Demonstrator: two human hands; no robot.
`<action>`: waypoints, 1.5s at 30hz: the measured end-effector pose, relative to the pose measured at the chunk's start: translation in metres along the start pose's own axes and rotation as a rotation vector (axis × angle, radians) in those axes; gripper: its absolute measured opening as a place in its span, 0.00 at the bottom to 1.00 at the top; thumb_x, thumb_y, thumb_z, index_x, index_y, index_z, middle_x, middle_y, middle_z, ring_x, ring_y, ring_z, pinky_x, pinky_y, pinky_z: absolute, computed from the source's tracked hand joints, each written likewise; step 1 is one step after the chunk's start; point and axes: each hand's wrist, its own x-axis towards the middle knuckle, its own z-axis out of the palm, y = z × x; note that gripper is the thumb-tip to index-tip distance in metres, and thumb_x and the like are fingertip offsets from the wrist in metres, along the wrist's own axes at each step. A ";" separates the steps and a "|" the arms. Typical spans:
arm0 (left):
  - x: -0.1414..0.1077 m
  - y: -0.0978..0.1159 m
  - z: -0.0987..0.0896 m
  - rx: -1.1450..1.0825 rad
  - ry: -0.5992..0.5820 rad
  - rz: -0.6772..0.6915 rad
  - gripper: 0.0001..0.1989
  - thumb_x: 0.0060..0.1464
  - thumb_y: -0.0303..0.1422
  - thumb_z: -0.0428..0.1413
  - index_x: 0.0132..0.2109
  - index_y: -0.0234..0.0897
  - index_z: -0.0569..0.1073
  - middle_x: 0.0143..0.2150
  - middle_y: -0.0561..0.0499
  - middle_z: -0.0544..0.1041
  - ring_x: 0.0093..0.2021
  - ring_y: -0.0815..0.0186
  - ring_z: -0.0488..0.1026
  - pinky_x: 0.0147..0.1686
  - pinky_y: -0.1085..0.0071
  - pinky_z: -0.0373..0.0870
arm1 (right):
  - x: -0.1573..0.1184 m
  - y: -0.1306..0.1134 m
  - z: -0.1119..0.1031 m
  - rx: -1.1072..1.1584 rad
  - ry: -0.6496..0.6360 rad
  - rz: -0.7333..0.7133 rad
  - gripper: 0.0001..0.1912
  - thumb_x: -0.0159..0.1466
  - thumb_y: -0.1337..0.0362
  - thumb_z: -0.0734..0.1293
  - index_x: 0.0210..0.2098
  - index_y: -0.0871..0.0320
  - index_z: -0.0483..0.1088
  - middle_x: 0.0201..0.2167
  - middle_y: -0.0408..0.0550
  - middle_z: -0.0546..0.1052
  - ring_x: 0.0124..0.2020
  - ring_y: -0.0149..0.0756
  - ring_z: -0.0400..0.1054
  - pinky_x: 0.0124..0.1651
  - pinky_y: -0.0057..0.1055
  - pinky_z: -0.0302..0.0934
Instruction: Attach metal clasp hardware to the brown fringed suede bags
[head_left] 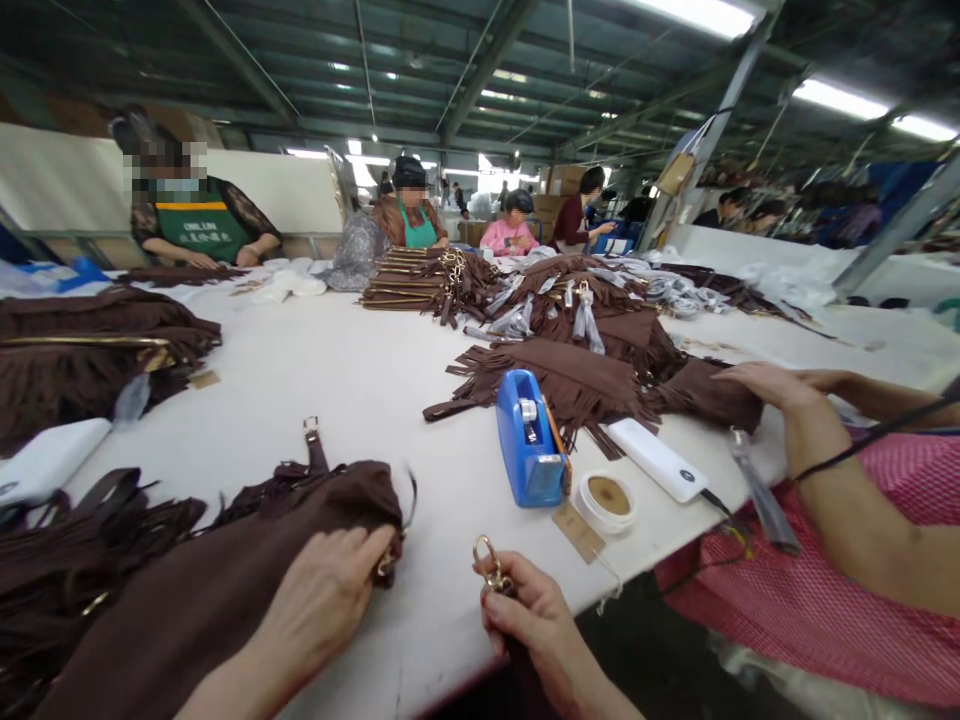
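Fingertips of the right hand (529,610) pinch a gold swivel clasp (493,577), its loop standing up above the thumb, with the end of a dark brown strap (523,665) running down below the grip. The left hand (326,585) is closed over the near right-hand end of a brown bag (187,600), fingers bent at a gold fitting (386,564); its thumb cannot be made out. Clasp and fitting are apart at nearly the same level, the clasp to the right with bare white table (446,500) between. The bag's long axis slants from lower left up toward that end, so the fitting faces the clasp; the left hand is the nearer to the fitting.

Beyond the right hand lie a brown card tag (577,533) with a string, its print too small to read, a white tub (606,526), a blue tape dispenser (514,470) and a white power bank (660,460) whose dark mark is illegible. Farther right, a co-worker's hand (772,385) rests on brown fringed material (709,392). Across the table, a green apron (202,238) carries pale Latin capitals above a line of Chinese characters, both too blurred to read surely.
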 end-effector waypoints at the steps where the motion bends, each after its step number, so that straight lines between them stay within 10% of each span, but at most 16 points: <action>1: -0.001 0.006 0.011 -0.040 -0.097 -0.009 0.23 0.48 0.22 0.41 0.49 0.38 0.71 0.37 0.45 0.76 0.38 0.56 0.71 0.39 0.59 0.64 | -0.002 -0.001 0.001 -0.035 -0.022 0.016 0.20 0.54 0.52 0.68 0.39 0.60 0.64 0.19 0.35 0.64 0.16 0.20 0.54 0.21 0.21 0.45; 6: -0.002 0.024 0.008 -0.479 -0.104 -0.098 0.21 0.48 0.27 0.45 0.50 0.37 0.68 0.43 0.46 0.73 0.44 0.60 0.69 0.45 0.63 0.62 | -0.008 -0.006 0.005 -0.422 -0.055 -0.024 0.18 0.61 0.52 0.61 0.41 0.60 0.63 0.20 0.35 0.60 0.18 0.23 0.53 0.23 0.23 0.49; 16: -0.012 0.077 0.009 -1.437 -0.266 -0.497 0.19 0.46 0.51 0.48 0.25 0.38 0.61 0.15 0.59 0.63 0.14 0.75 0.56 0.16 0.77 0.49 | -0.015 0.005 0.012 -1.468 -0.079 -0.567 0.17 0.63 0.71 0.53 0.48 0.56 0.65 0.28 0.49 0.71 0.28 0.37 0.65 0.30 0.30 0.59; 23: -0.015 0.080 0.016 -1.465 -0.214 -0.553 0.15 0.41 0.45 0.50 0.25 0.37 0.61 0.17 0.61 0.60 0.18 0.75 0.54 0.18 0.78 0.49 | -0.025 0.003 0.014 -1.112 -0.245 -0.259 0.20 0.65 0.65 0.57 0.56 0.52 0.54 0.47 0.49 0.70 0.47 0.36 0.66 0.49 0.31 0.62; 29: -0.024 0.083 0.040 -1.520 -0.199 -0.557 0.12 0.43 0.43 0.49 0.25 0.38 0.60 0.18 0.61 0.59 0.19 0.74 0.56 0.18 0.77 0.52 | -0.020 0.029 0.016 -1.382 -0.228 -0.425 0.15 0.61 0.71 0.55 0.47 0.60 0.59 0.35 0.51 0.72 0.34 0.39 0.70 0.34 0.33 0.65; 36: -0.030 0.084 0.047 -1.247 -0.154 -0.464 0.12 0.53 0.40 0.43 0.27 0.40 0.62 0.21 0.58 0.64 0.23 0.69 0.64 0.22 0.74 0.59 | -0.018 0.047 0.016 -1.518 -0.025 -0.621 0.09 0.56 0.74 0.55 0.34 0.55 0.59 0.23 0.42 0.70 0.21 0.32 0.67 0.22 0.27 0.54; 41: -0.020 0.066 0.042 -0.452 0.324 -0.222 0.10 0.56 0.35 0.45 0.40 0.37 0.69 0.36 0.45 0.74 0.37 0.58 0.70 0.36 0.63 0.62 | -0.009 0.028 0.015 -1.447 0.084 -0.557 0.07 0.60 0.71 0.53 0.33 0.56 0.60 0.24 0.42 0.71 0.22 0.31 0.67 0.25 0.26 0.55; 45: -0.006 0.063 0.048 -0.045 0.367 -0.129 0.12 0.53 0.33 0.51 0.44 0.34 0.69 0.40 0.42 0.73 0.41 0.54 0.67 0.37 0.60 0.60 | 0.006 0.020 0.011 -1.499 0.159 -0.513 0.07 0.60 0.71 0.53 0.32 0.57 0.61 0.24 0.44 0.70 0.23 0.33 0.67 0.26 0.28 0.56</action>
